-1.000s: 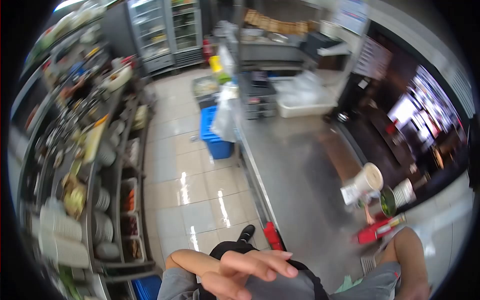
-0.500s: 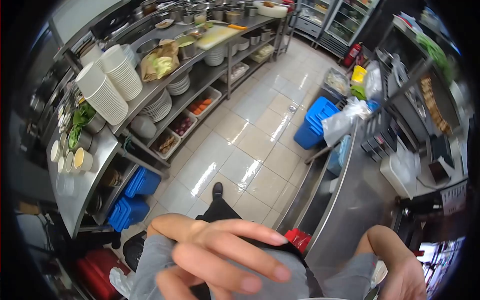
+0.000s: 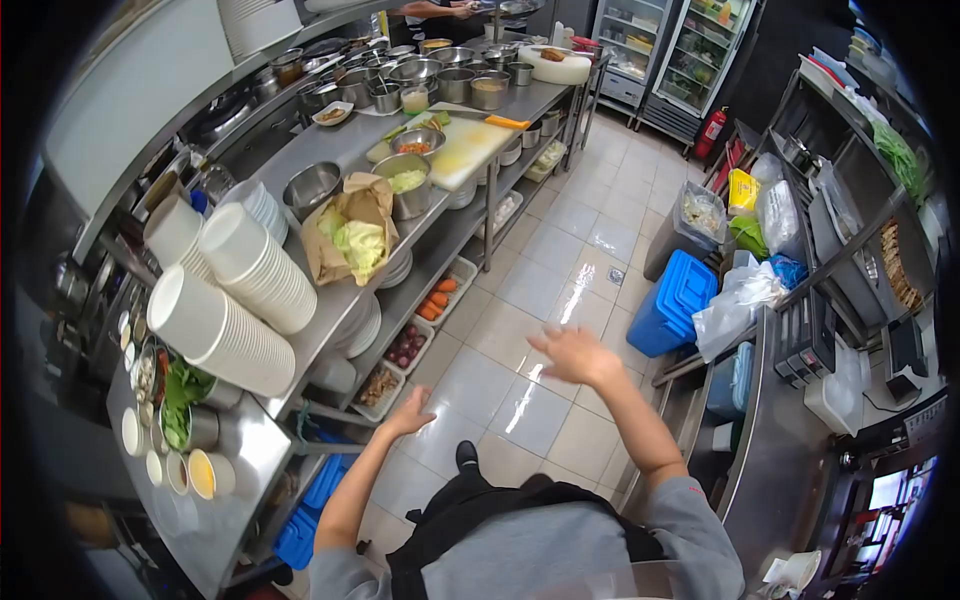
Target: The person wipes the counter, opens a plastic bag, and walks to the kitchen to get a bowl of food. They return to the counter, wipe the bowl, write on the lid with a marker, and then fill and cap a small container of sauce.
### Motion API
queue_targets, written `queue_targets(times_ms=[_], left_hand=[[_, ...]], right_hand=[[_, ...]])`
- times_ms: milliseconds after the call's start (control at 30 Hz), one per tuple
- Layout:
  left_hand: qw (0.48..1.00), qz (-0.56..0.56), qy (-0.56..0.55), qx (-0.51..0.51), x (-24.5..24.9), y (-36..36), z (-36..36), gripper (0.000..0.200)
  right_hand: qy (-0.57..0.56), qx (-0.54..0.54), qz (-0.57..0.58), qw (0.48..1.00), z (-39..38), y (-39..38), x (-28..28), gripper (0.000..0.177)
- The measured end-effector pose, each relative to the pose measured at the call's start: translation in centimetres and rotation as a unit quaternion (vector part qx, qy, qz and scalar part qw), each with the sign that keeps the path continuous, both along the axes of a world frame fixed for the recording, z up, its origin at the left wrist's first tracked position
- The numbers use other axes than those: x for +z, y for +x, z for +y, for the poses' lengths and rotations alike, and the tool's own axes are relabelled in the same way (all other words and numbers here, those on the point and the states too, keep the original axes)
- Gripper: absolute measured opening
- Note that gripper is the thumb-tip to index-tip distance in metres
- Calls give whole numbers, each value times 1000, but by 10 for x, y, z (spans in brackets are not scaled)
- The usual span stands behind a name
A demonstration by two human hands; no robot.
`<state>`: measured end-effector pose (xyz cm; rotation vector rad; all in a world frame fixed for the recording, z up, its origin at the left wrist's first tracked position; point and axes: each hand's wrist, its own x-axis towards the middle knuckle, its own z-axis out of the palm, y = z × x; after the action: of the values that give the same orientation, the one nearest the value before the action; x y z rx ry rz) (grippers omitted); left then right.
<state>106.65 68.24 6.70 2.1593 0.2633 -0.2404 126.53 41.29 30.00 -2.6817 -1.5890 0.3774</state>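
Note:
Out over the tiled floor, my right hand (image 3: 578, 355) is stretched forward with its fingers spread and nothing in it. My left hand (image 3: 408, 412) is lower and further left, fingers apart, also holding nothing. It is nearest the lower shelf, where trays hold ginger-like roots (image 3: 380, 388), red onions (image 3: 407, 347) and carrots (image 3: 438, 298). Neither hand touches anything. On the steel counter to the left stand stacks of white paper tubs (image 3: 225, 330) and a brown paper bag (image 3: 327, 240) with lettuce (image 3: 360, 245) in it.
A cutting board (image 3: 465, 150) and metal pots (image 3: 455, 85) fill the far counter. Along the right are a lidded blue bin (image 3: 675, 300), plastic bags (image 3: 738, 308) and a steel counter (image 3: 760, 440). Glass-door fridges (image 3: 700, 60) and a fire extinguisher (image 3: 711, 132) stand at the back. Another person's hand (image 3: 462, 10) shows there.
My left hand, which was close to the camera, has gone down and forward. My right hand has swung from the lower right out over the floor. The view has tilted up and shifted.

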Motion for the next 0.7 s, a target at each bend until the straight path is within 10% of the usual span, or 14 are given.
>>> queue_targets(times_ms=[33, 133, 200, 267, 333, 433, 467, 567, 700], left_hand=[[985, 106, 114, -69, -49, 15, 28, 51], [828, 411, 179, -336, -77, 122, 42, 60], [838, 213, 265, -427, -72, 228, 34, 56], [950, -1, 227, -215, 15, 318, -13, 48], [937, -290, 179, -76, 71, 399, -77, 39], [874, -473, 93, -69, 145, 482, -172, 29], [846, -509, 112, -113, 167, 493, -193, 25], [756, -614, 141, -178, 181, 554, -233, 15], [781, -551, 142, -257, 219, 613, -247, 17]], right_hand=[[-121, -69, 145, 980, 9, 7, -18, 57], [15, 2, 188, 982, 4, 13, -101, 66], [107, -59, 395, 911, 6, 13, -140, 69], [243, -194, 664, 680, 23, 18, -158, 68], [364, -305, 837, 272, 54, 27, -140, 67], [472, -257, 833, 130, 97, 76, -78, 60], [491, -200, 847, -30, 91, 101, -104, 47], [561, -314, 766, -7, 82, 175, -78, 37], [595, -237, 768, 10, 68, 266, -74, 42]])
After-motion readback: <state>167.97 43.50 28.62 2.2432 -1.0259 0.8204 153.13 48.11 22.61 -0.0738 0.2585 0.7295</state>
